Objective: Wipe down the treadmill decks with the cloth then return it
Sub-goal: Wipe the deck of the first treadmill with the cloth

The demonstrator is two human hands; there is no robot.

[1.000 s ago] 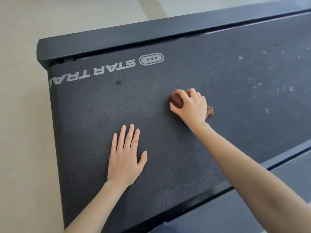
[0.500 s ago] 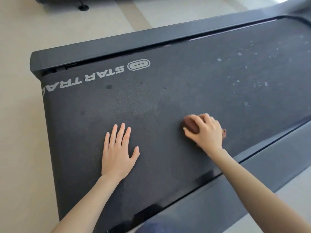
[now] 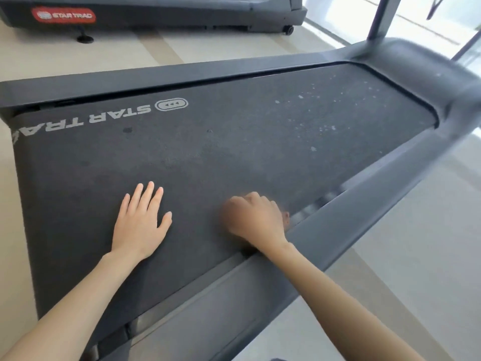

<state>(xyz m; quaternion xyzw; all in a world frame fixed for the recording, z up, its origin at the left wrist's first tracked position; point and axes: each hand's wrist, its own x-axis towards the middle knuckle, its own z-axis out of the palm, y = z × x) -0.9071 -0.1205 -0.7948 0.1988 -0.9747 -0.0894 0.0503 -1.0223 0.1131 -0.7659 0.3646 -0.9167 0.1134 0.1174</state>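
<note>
On the treadmill deck (image 3: 234, 142), close to the near side rail (image 3: 338, 222), the right hand (image 3: 256, 220) is curled round the brown cloth (image 3: 286, 217), only a blurred edge of which shows. The left hand (image 3: 141, 222) lies flat on the deck, fingers straight, holding nothing.

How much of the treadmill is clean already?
Not very far. The belt around the hands looks free of specks, so that part seems done. Right now the right hand grips the cloth at the belt's near edge, while the left hand lies flat. Left: the white specks further along the belt, probably the other treadmill, then putting the cloth back.
</note>
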